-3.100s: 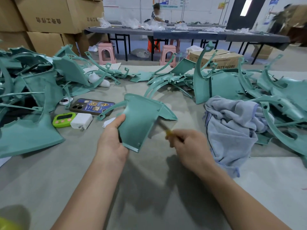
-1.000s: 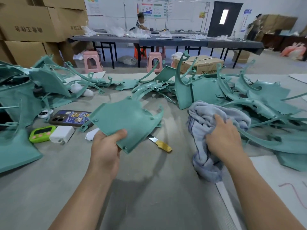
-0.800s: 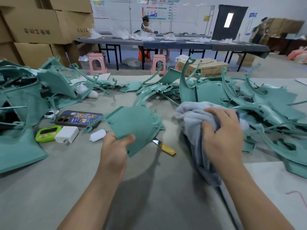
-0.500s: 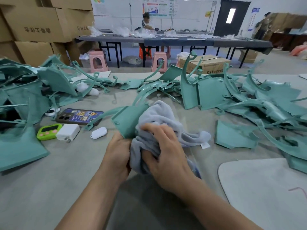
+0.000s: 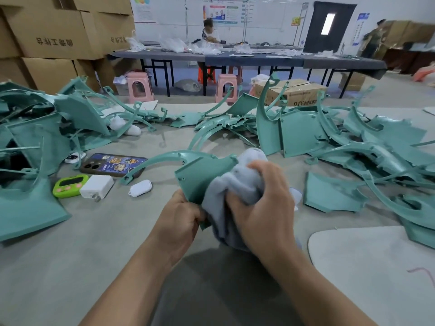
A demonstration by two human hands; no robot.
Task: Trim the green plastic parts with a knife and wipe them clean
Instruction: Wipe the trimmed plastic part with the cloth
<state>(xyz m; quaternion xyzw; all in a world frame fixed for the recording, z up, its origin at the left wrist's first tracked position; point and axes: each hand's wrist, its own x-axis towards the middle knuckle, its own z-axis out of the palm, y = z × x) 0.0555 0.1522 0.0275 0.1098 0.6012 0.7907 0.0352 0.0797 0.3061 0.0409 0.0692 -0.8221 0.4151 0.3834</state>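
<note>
My left hand point(image 5: 179, 220) grips the lower corner of a green plastic part point(image 5: 200, 172), a flat panel with a long curved arm reaching left. My right hand point(image 5: 261, 208) clutches a bunched grey cloth point(image 5: 237, 184) and presses it against the panel's right side. The cloth hides that side of the part. The knife is not visible; the hands and cloth cover the spot where it lay. Piles of similar green parts lie at the left point(image 5: 35, 142) and the right point(image 5: 353, 142) of the table.
A phone point(image 5: 113, 164), a green timer point(image 5: 69, 185), a white charger point(image 5: 96, 187) and a small white case point(image 5: 140, 188) lie left of my hands. A loose green panel point(image 5: 332, 195) lies to the right. A pale mat point(image 5: 376, 267) covers the near right table.
Since the knife was laid on the table, my right hand took up the grey cloth and brought it onto the part. The part is tilted more upright now, and the cloth rubs its right side.
</note>
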